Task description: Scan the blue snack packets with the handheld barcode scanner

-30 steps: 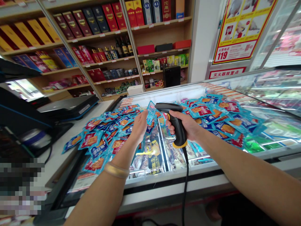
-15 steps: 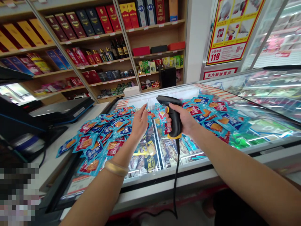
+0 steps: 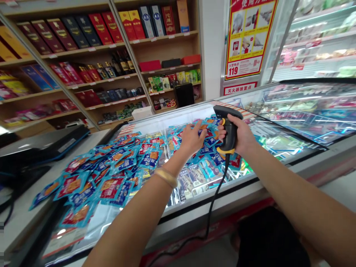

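My right hand (image 3: 242, 134) is wrapped round a black and yellow barcode scanner (image 3: 230, 129), whose cable hangs down in front of the freezer. My left hand (image 3: 192, 138), with a gold bangle on the wrist, reaches over the right-hand pile of snack packets (image 3: 207, 148); its fingers are spread and touch or hover just above the packets. Nothing is seen in its grasp. To the left, a larger heap of blue and red snack packets (image 3: 111, 189) lies on the glass top.
A chest freezer (image 3: 194, 198) with a glass top spans the middle. At the left stands a counter (image 3: 33, 193) with a dark flat device (image 3: 66, 142). Shelves (image 3: 167, 37) of boxes and bottles line the back, beside a red and yellow poster (image 3: 247, 40).
The view has turned to the right. My left hand has moved right onto the right-hand pile, and its fingers have spread. The scanner stays in my right hand, now over that pile's right part.
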{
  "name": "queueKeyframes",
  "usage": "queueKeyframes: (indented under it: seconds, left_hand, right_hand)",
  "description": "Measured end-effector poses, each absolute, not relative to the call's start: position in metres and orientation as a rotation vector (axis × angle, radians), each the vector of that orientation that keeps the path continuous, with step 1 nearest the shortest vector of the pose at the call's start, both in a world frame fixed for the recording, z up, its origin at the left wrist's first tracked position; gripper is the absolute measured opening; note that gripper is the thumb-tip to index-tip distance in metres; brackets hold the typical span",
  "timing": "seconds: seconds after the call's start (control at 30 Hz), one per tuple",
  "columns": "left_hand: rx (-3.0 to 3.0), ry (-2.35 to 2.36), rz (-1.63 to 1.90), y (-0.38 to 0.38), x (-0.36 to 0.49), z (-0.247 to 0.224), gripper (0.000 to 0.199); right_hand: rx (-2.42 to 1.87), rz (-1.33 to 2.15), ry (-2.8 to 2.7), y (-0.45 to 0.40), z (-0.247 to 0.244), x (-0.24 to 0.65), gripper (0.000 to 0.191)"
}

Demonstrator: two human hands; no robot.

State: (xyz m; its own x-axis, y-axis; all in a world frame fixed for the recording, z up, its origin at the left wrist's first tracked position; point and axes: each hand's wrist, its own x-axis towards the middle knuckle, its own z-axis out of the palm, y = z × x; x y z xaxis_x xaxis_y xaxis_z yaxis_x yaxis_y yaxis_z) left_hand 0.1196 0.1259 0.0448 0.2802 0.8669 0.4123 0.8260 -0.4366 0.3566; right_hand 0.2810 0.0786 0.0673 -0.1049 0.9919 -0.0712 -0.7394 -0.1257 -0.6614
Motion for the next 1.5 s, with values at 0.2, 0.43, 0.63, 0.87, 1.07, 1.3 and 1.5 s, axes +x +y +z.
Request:
queueKeyframes:
  seconds: [0.2, 0.43, 0.63, 0.87, 1.07, 1.3, 1.5]
  left_hand:
    - [2.578, 1.642, 0.651, 0.121, 0.123, 0.041, 0.066]
    - [2.545, 1.758, 0.624, 0.103, 0.05, 0.043, 0.072]
    - [2.404, 1.989, 0.495, 0.097, -0.032, 0.052, 0.074]
    - [2.381, 2.318, 0.193, 0.072, -0.047, 0.044, 0.084]
    - [2.471, 2.308, 0.099, 0.062, -0.039, 0.041, 0.079]
    - [2.454, 2.326, 0.079, 0.057, -0.032, 0.044, 0.068]
    - [2.352, 2.219, 0.427, 0.062, -0.04, 0.043, 0.065]
  right_hand:
    - [-0.623, 1.586, -0.571, 0.076, 0.065, 0.285, 0.021]
    - [-0.584, 1.619, -0.687, 0.079, 0.072, 0.258, 0.023]
    - [-0.56, 1.789, -0.697, 0.087, 0.079, 0.191, 0.021]
    - [-0.588, 2.001, -0.782, 0.09, 0.058, 0.131, 0.022]
    - [-0.736, 2.018, -0.774, 0.083, 0.045, 0.134, 0.024]
    - [-0.749, 2.021, -0.779, 0.08, 0.044, 0.139, 0.025]
    - [-0.718, 2.001, -0.804, 0.078, 0.045, 0.14, 0.024]
